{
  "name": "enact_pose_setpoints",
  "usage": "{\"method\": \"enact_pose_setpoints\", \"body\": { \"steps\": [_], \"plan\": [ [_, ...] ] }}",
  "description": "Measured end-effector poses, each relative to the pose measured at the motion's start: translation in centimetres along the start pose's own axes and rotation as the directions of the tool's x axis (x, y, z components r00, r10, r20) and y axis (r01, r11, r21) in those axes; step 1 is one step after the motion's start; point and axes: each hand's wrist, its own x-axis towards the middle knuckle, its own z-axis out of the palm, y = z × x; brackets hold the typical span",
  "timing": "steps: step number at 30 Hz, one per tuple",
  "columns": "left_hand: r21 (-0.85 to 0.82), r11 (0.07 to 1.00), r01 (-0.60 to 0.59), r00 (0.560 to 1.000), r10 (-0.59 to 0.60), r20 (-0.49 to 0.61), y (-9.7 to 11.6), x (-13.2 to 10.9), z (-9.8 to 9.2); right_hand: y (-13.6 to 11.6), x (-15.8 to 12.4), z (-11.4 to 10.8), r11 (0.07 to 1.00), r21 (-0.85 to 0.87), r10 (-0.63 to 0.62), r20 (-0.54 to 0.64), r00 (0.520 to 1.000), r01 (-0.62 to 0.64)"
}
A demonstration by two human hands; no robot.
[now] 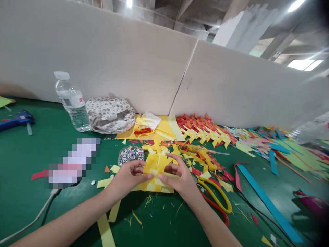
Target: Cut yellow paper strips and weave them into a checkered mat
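Note:
A piece woven from darker and paler yellow paper strips [154, 166] is held up between my two hands, just above the table. My left hand [128, 175] pinches its left side, thumb on the front face and fingers curled behind. On the other side my right hand [181, 176] grips it the same way, its thumb close to the left thumb. Strip ends stick out at the top and bottom. Beyond my left hand lies a clear bag of googly eyes [130, 155]. Scissors with yellow and red handles [218, 193] rest beside my right wrist.
Paper scraps and strips litter the green table [154, 230]. Finished-looking red woven pieces [197, 121] pile up at the back. A water bottle [73, 103], a patterned cloth bag [110, 115], a blue glue gun [19, 120] and a blurred-out corded object [74, 164] stand or lie leftward.

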Motion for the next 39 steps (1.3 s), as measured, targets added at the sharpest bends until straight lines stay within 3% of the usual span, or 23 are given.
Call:
{"method": "enact_pose_setpoints", "body": {
  "steps": [6, 17, 26, 39],
  "plan": [
    [0.049, 0.997, 0.057, 0.987, -0.064, 0.150, -0.7, -0.3, 0.3, -0.1, -0.3, 0.3, 0.991, 0.113, 0.056, 0.104, 0.993, -0.067],
    [0.090, 0.996, 0.008, 0.989, -0.021, 0.147, 0.0, -0.3, 0.3, -0.5, -0.4, 0.0, 0.995, 0.089, 0.030, 0.124, 0.992, -0.041],
    [0.095, 0.995, 0.041, 0.989, -0.054, 0.137, 0.3, -0.5, 0.4, -0.9, -0.6, 0.1, 0.998, -0.063, 0.020, 0.086, 0.996, -0.015],
    [0.210, 0.978, -0.006, 0.985, -0.030, 0.167, -0.2, -0.4, 0.2, -0.3, -0.5, 0.3, 0.976, -0.208, -0.061, 0.000, 0.998, 0.060]
  ]
}}
